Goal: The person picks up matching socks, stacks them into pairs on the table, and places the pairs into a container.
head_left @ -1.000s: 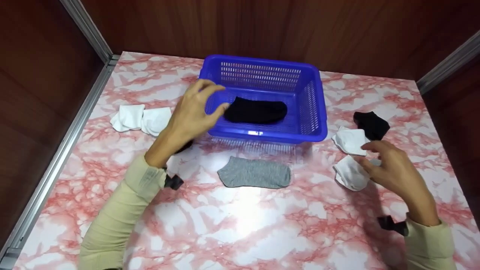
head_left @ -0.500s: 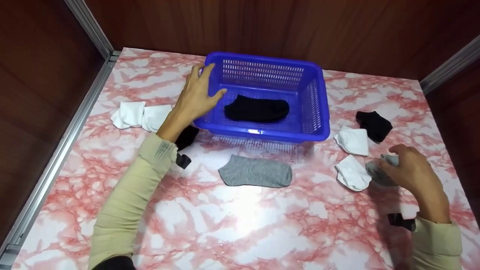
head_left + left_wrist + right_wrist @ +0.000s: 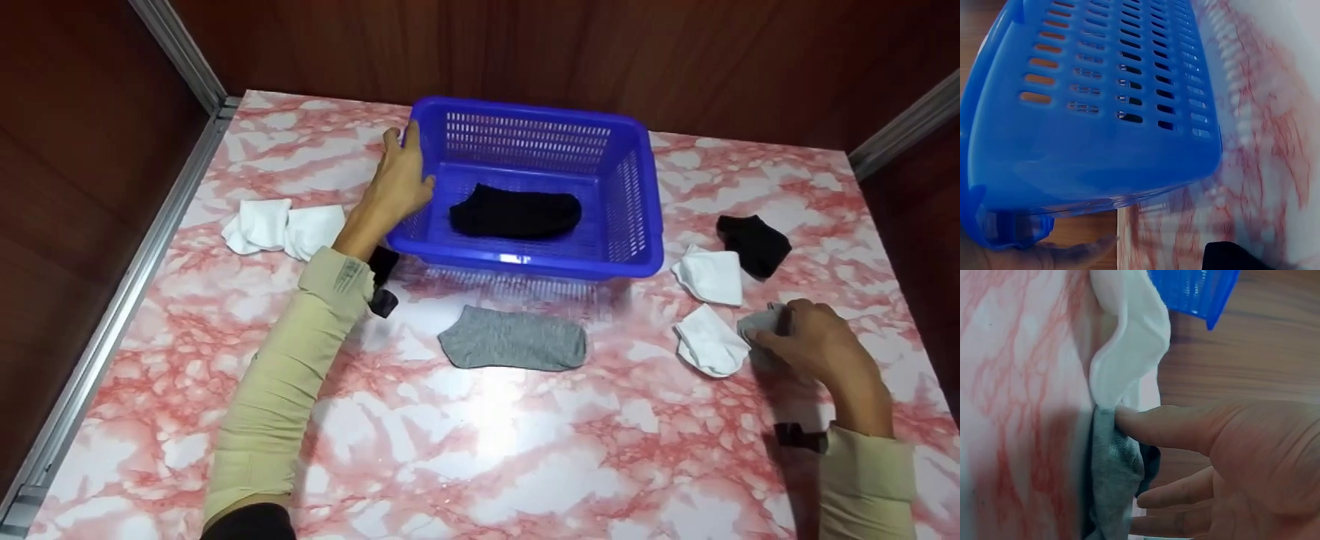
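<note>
My left hand [image 3: 397,180] grips the left rim of a blue plastic basket [image 3: 570,266], thumb on the inner side. In the left wrist view, a finger [image 3: 1081,256] shows below the rim. A black sock [image 3: 517,212] lies flat inside the basket. On the right, my right hand [image 3: 825,345] is down at a folded grey sock [image 3: 1114,478]. Its thumb touches the sock's near edge, while the other fingers are spread apart from the thumb along the far side. Beside that sock lie two folded white socks [image 3: 711,343] and a folded black sock [image 3: 756,244].
A flat grey sock [image 3: 514,339] lies in front of the basket. Folded white socks [image 3: 264,225] sit at the left, and a black one [image 3: 384,264] is partly hidden by the left wrist. Wooden panels [image 3: 525,52] stand behind the marbled tabletop [image 3: 420,465].
My left hand has moved from over the basket's left side to its rim and taken hold. My right hand has moved right, off the white socks, and down to the folded grey sock.
</note>
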The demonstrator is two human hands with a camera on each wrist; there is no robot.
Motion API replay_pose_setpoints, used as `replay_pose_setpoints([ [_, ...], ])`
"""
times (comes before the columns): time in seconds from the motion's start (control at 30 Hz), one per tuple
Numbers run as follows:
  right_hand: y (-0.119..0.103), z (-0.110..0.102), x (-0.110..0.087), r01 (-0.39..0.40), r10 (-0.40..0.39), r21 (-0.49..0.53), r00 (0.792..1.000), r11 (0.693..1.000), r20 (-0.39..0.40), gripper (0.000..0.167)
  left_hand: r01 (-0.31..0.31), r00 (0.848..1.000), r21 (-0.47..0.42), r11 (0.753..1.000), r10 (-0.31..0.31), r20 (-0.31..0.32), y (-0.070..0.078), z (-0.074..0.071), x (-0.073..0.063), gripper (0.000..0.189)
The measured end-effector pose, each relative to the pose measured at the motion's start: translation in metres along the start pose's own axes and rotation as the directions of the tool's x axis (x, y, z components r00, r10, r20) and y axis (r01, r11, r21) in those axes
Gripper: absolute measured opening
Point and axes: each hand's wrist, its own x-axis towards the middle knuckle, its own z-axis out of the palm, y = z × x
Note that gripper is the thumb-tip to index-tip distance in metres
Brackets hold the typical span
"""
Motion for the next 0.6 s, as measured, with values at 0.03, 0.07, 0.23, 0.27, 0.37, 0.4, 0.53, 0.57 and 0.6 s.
replay_pose_setpoints([
  [0.03,0.0,0.0,0.0,-0.001,0.001,0.0,1.0,1.0,0.001,0.079,0.0,1.0,-0.007,1.0,0.0,0.004,0.0,-0.001,0.0,0.084],
  [0.07,0.0,0.0,0.001,-0.005,0.005,0.0,1.0,1.0,0.003,0.081,0.0,1.0,-0.01,1.0,0.0,0.008,0.0,-0.001,0.0,0.084],
  [0.23,0.002,0.002,-0.001,-0.033,0.033,0.02,0.999,0.999,-0.003,0.085,0.027,0.999,-0.007,1.0,-0.027,0.041,0.0,-0.003,-0.002,0.084],
  [0.27,0.003,0.002,-0.001,-0.039,0.039,0.024,0.999,0.999,-0.012,0.084,0.032,0.998,-0.001,0.999,-0.032,0.045,0.0,-0.003,-0.002,0.084],
  [0.37,0.004,0.004,-0.002,-0.057,0.059,0.033,0.996,0.998,-0.061,0.078,0.042,0.998,0.011,0.999,-0.043,0.054,0.0,-0.002,-0.001,0.084],
  [0.4,0.004,0.004,-0.002,-0.06,0.063,0.04,0.994,0.997,-0.084,0.075,0.043,0.998,0.014,0.999,-0.043,0.055,0.0,-0.001,-0.001,0.085],
  [0.53,0.005,0.008,-0.002,-0.046,0.058,0.07,0.982,0.996,-0.179,0.062,0.043,0.998,0.026,0.999,-0.044,0.053,0.001,0.0,-0.001,0.085],
  [0.57,0.005,0.01,-0.002,-0.04,0.056,0.083,0.979,0.996,-0.195,0.06,0.043,0.998,0.029,0.999,-0.044,0.052,0.002,0.0,-0.001,0.085],
  [0.6,0.005,0.011,-0.002,-0.033,0.052,0.091,0.976,0.995,-0.212,0.059,0.042,0.998,0.035,0.999,-0.044,0.05,0.002,0.0,-0.001,0.085],
])
